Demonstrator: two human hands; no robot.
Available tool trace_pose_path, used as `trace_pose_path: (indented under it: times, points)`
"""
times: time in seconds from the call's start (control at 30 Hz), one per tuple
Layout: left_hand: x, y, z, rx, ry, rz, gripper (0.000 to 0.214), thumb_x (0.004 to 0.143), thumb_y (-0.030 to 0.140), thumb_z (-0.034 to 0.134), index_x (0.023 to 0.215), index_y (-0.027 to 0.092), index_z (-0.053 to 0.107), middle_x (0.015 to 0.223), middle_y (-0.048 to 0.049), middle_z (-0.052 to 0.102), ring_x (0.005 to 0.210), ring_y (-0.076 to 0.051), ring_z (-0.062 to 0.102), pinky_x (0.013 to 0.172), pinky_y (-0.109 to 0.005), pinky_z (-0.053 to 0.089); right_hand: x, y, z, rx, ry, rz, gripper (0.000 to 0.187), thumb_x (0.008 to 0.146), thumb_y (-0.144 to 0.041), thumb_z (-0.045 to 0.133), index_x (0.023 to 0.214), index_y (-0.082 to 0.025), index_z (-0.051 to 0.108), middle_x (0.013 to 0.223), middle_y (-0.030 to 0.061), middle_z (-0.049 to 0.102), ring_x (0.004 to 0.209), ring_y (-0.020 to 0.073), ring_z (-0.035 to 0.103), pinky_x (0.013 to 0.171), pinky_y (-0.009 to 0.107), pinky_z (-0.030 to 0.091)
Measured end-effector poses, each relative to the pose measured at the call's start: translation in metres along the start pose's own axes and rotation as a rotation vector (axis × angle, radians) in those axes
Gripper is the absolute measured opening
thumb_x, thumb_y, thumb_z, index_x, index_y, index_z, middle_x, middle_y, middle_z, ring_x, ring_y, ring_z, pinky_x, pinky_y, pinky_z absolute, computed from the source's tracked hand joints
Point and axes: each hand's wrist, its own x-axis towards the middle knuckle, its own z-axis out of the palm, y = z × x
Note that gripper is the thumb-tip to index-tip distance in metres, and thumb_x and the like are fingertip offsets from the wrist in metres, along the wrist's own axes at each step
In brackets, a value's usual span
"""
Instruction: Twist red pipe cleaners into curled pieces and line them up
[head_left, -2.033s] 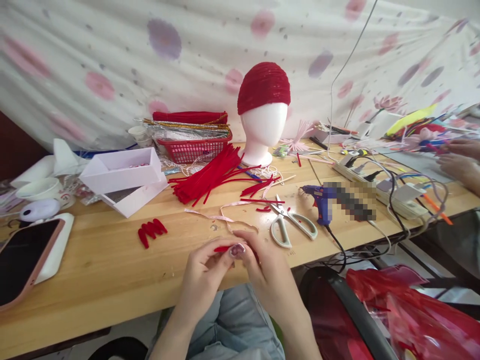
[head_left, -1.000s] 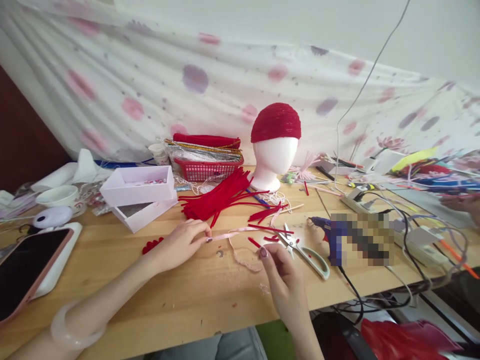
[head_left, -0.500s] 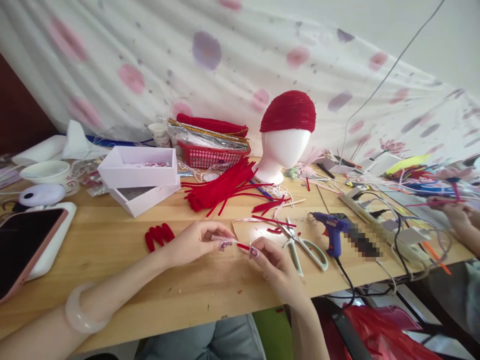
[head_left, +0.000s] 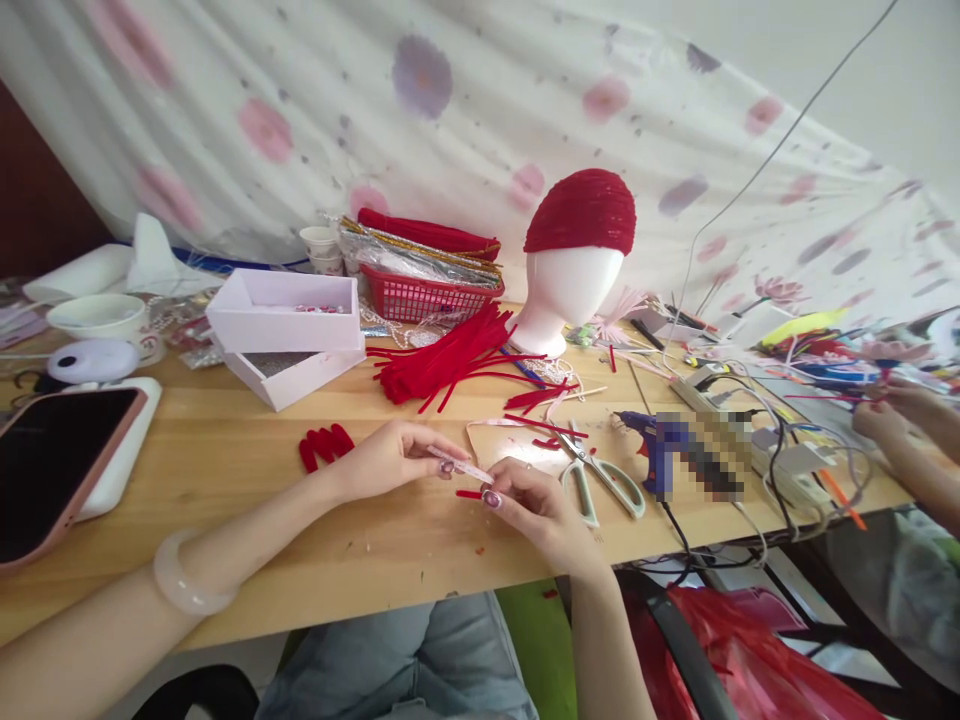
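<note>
My left hand (head_left: 390, 458) pinches one end of a thin pink ribbon (head_left: 491, 425), which loops back across the wooden table (head_left: 225, 470). My right hand (head_left: 536, 505) is closed on a short red pipe-cleaner piece (head_left: 469, 494), held against the ribbon just under my left fingertips. Several bent red pieces (head_left: 325, 445) lie left of my left hand. White-handled scissors (head_left: 600, 480) rest right of my right hand, with a blue glue gun (head_left: 664, 450) beyond them.
A pile of red pipe cleaners (head_left: 442, 360), a red basket (head_left: 424, 290), a white foam head with a red cap (head_left: 574, 250) and a pink box (head_left: 285, 325) stand behind. A phone (head_left: 52, 465) lies left. Another person's hands (head_left: 896, 415) work at the right, beside a power strip and cables.
My left hand reached out to the ribbon and drew it toward me. Both hands have come together again near the table's front edge, the right one still holding the red piece.
</note>
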Motion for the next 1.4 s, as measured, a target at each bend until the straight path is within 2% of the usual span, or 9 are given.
trace_pose_path:
  times: [0.2,0.43,0.73,0.8,0.9,0.97,1.07,1.2,1.4]
  points:
    - [0.001,0.0,0.0,-0.041,0.094,-0.033,0.027,0.079,0.019,0.064,0.105,0.016,0.068,0.093,-0.0067,0.078,0.083,-0.019,0.074,0.081,-0.032,0.056,-0.019,-0.011,-0.005,-0.286,-0.003,0.087,0.021,0.091,-0.031,0.058,0.075,-0.019,0.063,0.093,0.0048,0.058,0.077,0.0156,0.055,0.065,0.026,0.042]
    - [0.002,0.003,-0.001,0.018,0.31,0.006,0.011,0.078,0.022,0.062,0.088,0.018,0.063,0.089,-0.0049,0.075,0.083,-0.019,0.073,0.084,-0.034,0.055,-0.041,-0.015,-0.022,-0.603,0.084,0.156,0.024,0.092,-0.024,0.052,0.071,-0.02,0.063,0.085,0.0046,0.059,0.073,0.017,0.058,0.065,0.028,0.045]
    - [0.0,0.006,0.003,-0.063,0.399,0.023,0.015,0.078,0.027,0.065,0.089,0.017,0.063,0.085,-0.0045,0.075,0.077,-0.02,0.073,0.081,-0.036,0.055,-0.058,-0.004,-0.047,-1.033,0.669,0.02,0.029,0.096,-0.037,0.049,0.092,-0.022,0.073,0.097,0.0084,0.065,0.066,0.018,0.061,0.06,0.03,0.044]
    - [0.0,0.005,0.005,-0.077,0.395,0.014,0.017,0.078,0.027,0.065,0.091,0.017,0.062,0.086,-0.0046,0.075,0.078,-0.021,0.073,0.081,-0.036,0.056,-0.062,-0.005,-0.047,-0.997,0.635,0.002,0.028,0.094,-0.039,0.051,0.09,-0.023,0.075,0.098,0.0094,0.064,0.063,0.018,0.06,0.057,0.031,0.045]
    - [0.0,0.005,0.006,-0.068,0.383,-0.011,0.02,0.078,0.028,0.066,0.093,0.017,0.06,0.087,-0.0049,0.076,0.08,-0.022,0.074,0.082,-0.037,0.056,-0.066,-0.008,-0.046,-0.785,0.334,-0.022,0.025,0.092,-0.037,0.056,0.082,-0.027,0.077,0.103,0.0096,0.064,0.08,0.0223,0.066,0.063,0.031,0.051]
    - [0.0,0.005,0.005,-0.05,0.353,-0.039,0.018,0.077,0.028,0.067,0.09,0.018,0.059,0.085,-0.0046,0.077,0.082,-0.023,0.074,0.084,-0.038,0.055,-0.067,-0.011,-0.044,-0.663,0.247,-0.022,0.021,0.091,-0.035,0.059,0.083,-0.028,0.077,0.11,0.0097,0.064,0.092,0.0246,0.066,0.071,0.034,0.054]
    - [0.0,0.004,0.006,-0.045,0.304,-0.068,0.016,0.076,0.028,0.068,0.087,0.017,0.061,0.083,-0.005,0.078,0.085,-0.024,0.074,0.086,-0.038,0.054,-0.063,-0.019,-0.042,-0.565,0.336,-0.019,0.016,0.089,-0.033,0.062,0.084,-0.027,0.076,0.116,0.0101,0.063,0.093,0.0248,0.066,0.072,0.035,0.053]
    - [0.0,0.003,0.008,-0.146,0.254,-0.086,0.02,0.073,0.027,0.073,0.087,0.015,0.066,0.094,-0.0089,0.078,0.085,-0.023,0.074,0.088,-0.038,0.055,-0.044,-0.026,-0.039,-0.332,0.366,-0.028,0.015,0.089,-0.035,0.063,0.082,-0.023,0.07,0.099,0.0084,0.069,0.088,0.0232,0.066,0.064,0.029,0.052]
    - [-0.001,0.004,0.012,-0.345,0.182,-0.067,0.025,0.072,0.03,0.078,0.088,0.013,0.07,0.094,-0.0087,0.078,0.09,-0.023,0.073,0.091,-0.038,0.055,0.002,-0.016,-0.012,0.154,0.282,0.023,0.023,0.088,-0.043,0.064,0.083,-0.021,0.061,0.111,0.0082,0.071,0.102,0.0232,0.067,0.082,0.034,0.054]
